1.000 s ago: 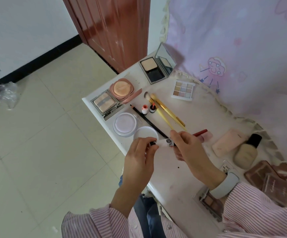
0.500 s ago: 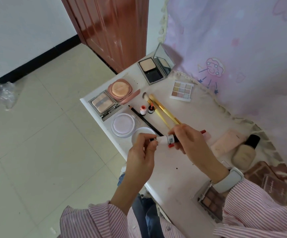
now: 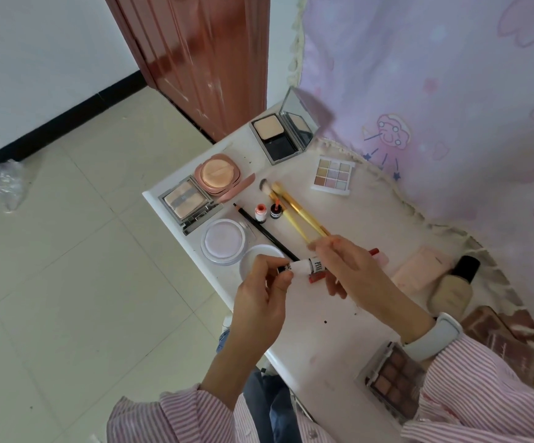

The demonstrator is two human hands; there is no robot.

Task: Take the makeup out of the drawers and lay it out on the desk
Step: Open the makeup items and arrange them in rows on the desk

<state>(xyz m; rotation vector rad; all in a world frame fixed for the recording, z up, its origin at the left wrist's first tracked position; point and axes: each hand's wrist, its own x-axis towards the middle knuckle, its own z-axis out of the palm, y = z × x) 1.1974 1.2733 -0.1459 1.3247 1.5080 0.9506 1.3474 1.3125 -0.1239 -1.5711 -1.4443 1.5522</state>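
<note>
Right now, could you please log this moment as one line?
left hand: pinches small tube | right hand: holds tube's other end | desk: makeup laid out

There is one view only, from a wide-angle camera worn on the person's head. It looks forward and steeply down, so the white counter [image 3: 323,318] runs diagonally from the upper middle to the lower right of the frame. The left hand [image 3: 260,302] and right hand [image 3: 351,270] sit near the centre, close beneath the lens, with striped sleeves at the bottom edge. The tiled floor [image 3: 77,282] fills the left side, well below. Straight lines bow toward the edges.
</note>
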